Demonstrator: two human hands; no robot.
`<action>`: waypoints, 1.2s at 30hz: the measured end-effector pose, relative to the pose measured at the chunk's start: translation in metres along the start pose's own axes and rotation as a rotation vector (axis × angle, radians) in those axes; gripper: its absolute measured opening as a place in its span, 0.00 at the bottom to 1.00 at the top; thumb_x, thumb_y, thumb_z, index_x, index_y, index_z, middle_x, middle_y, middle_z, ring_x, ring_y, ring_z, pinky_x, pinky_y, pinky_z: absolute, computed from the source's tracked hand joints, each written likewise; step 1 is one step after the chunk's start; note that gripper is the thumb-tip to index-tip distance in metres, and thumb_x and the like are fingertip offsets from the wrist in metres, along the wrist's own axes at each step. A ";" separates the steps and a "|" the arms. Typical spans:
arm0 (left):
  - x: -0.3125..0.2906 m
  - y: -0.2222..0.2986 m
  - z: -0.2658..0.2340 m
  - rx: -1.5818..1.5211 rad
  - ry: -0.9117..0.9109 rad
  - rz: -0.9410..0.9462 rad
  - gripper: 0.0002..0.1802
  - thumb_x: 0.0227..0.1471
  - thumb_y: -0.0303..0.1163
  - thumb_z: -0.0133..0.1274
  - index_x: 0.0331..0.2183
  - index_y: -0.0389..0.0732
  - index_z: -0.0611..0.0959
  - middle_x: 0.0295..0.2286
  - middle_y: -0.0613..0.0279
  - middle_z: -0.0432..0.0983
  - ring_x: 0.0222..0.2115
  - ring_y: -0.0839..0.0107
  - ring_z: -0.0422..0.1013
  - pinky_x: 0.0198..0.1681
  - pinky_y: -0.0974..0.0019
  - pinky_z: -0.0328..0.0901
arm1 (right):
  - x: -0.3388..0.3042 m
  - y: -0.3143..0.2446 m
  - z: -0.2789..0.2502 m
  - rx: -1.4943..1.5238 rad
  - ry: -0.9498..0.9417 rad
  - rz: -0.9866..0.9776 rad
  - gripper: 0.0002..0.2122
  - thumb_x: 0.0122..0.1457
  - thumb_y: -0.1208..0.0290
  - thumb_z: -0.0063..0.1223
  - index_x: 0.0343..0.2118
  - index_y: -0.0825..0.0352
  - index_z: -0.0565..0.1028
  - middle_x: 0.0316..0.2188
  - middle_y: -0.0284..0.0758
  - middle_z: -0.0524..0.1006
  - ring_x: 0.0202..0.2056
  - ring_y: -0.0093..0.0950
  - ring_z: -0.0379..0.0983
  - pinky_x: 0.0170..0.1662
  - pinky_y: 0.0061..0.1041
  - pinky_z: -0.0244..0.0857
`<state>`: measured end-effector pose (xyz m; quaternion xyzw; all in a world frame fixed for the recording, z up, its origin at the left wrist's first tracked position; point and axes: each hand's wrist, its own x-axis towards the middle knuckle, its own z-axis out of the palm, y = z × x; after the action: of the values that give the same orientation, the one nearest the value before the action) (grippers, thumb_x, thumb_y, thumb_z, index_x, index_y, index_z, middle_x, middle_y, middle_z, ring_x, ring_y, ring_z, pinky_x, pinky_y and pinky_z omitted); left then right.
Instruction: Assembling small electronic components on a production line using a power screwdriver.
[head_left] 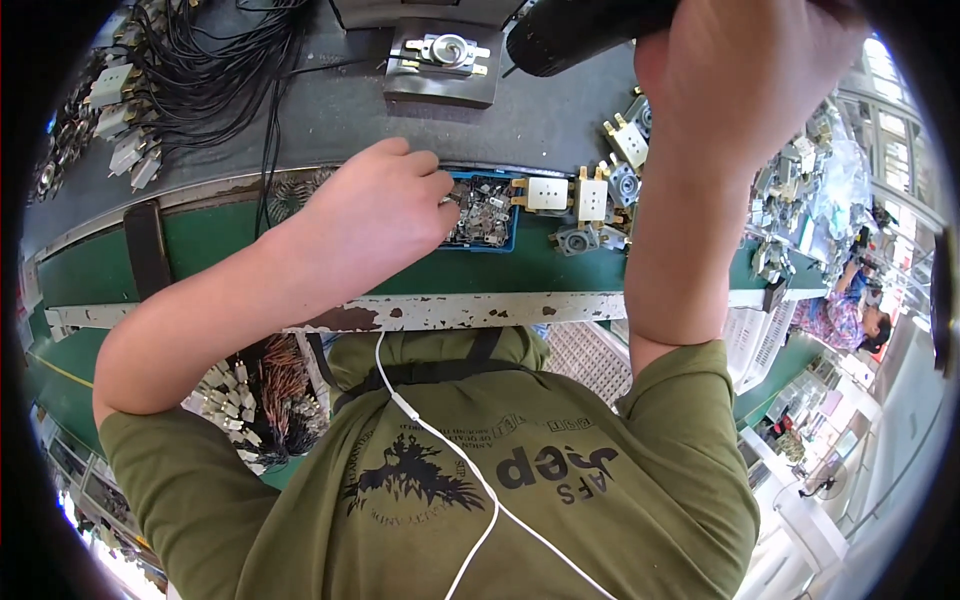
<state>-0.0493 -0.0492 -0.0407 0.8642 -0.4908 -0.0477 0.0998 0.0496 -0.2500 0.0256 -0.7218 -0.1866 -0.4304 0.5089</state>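
My left hand (395, 195) is over the left end of a blue tray (513, 228) filled with small metal pieces (488, 212). Its fingers are curled in; whatever lies between them is hidden. High on the right, close to the camera, my right hand (745, 75) is closed round a black cylindrical tool (590, 32), partly cut off by the top edge. Left of this tool, a part with a round metal centre and brass-coloured tabs (448, 51) sits on a dark metal block (440, 92).
White blocks with brass tabs (547, 194) and grey round-centred parts (577, 239) lie right of the tray. Black cables (235, 85) with white ends spread at left. The bench's chipped front edge (450, 312) crosses before me. Another person (845, 318) is at far right.
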 end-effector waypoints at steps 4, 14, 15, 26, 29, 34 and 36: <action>0.002 0.001 0.000 0.012 -0.012 0.026 0.04 0.44 0.31 0.58 0.27 0.44 0.81 0.27 0.65 0.76 0.34 0.68 0.74 0.41 0.65 0.66 | 0.017 -0.014 -0.018 -0.185 0.049 -0.129 0.16 0.60 0.66 0.60 0.43 0.74 0.72 0.44 0.39 0.79 0.46 0.34 0.76 0.51 0.37 0.69; 0.000 -0.003 0.013 -0.144 0.055 0.004 0.05 0.47 0.30 0.56 0.30 0.42 0.81 0.25 0.63 0.76 0.30 0.64 0.76 0.37 0.61 0.69 | 0.028 -0.035 0.052 0.516 -0.068 0.083 0.26 0.58 0.85 0.62 0.54 0.70 0.58 0.35 0.41 0.79 0.26 0.24 0.78 0.29 0.22 0.75; 0.003 -0.004 0.011 -0.136 0.062 0.007 0.05 0.47 0.30 0.56 0.30 0.42 0.81 0.25 0.63 0.76 0.30 0.64 0.76 0.37 0.61 0.69 | 0.030 -0.028 0.059 0.576 -0.043 0.074 0.25 0.59 0.84 0.62 0.53 0.69 0.58 0.33 0.40 0.79 0.23 0.23 0.76 0.26 0.21 0.73; 0.007 -0.003 0.002 -0.259 0.192 0.061 0.03 0.47 0.30 0.57 0.29 0.43 0.81 0.30 0.63 0.73 0.34 0.66 0.75 0.37 0.61 0.69 | 0.034 -0.022 0.083 0.975 0.040 0.030 0.25 0.60 0.84 0.62 0.54 0.66 0.57 0.34 0.38 0.79 0.25 0.21 0.76 0.26 0.20 0.72; 0.005 -0.003 0.004 -0.285 0.171 0.031 0.08 0.45 0.27 0.58 0.32 0.42 0.80 0.32 0.63 0.74 0.34 0.64 0.74 0.39 0.61 0.69 | 0.027 -0.039 0.083 0.643 0.006 0.188 0.26 0.60 0.84 0.62 0.54 0.66 0.58 0.34 0.37 0.79 0.27 0.21 0.77 0.29 0.20 0.74; 0.007 -0.004 -0.003 -0.256 0.103 0.028 0.08 0.46 0.28 0.58 0.33 0.41 0.79 0.31 0.61 0.74 0.34 0.63 0.75 0.39 0.60 0.69 | 0.046 -0.032 0.079 0.690 -0.211 0.203 0.25 0.57 0.81 0.66 0.52 0.67 0.63 0.35 0.36 0.80 0.30 0.22 0.78 0.31 0.21 0.73; 0.008 -0.006 -0.006 -0.247 0.130 0.044 0.07 0.48 0.28 0.57 0.32 0.41 0.79 0.30 0.61 0.74 0.34 0.63 0.76 0.38 0.61 0.69 | 0.062 -0.012 0.072 0.741 -0.499 0.306 0.23 0.55 0.76 0.69 0.50 0.67 0.67 0.36 0.37 0.81 0.35 0.23 0.78 0.36 0.23 0.74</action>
<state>-0.0393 -0.0526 -0.0355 0.8356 -0.4924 -0.0493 0.2383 0.1076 -0.1910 0.0748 -0.5922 -0.3357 -0.0684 0.7293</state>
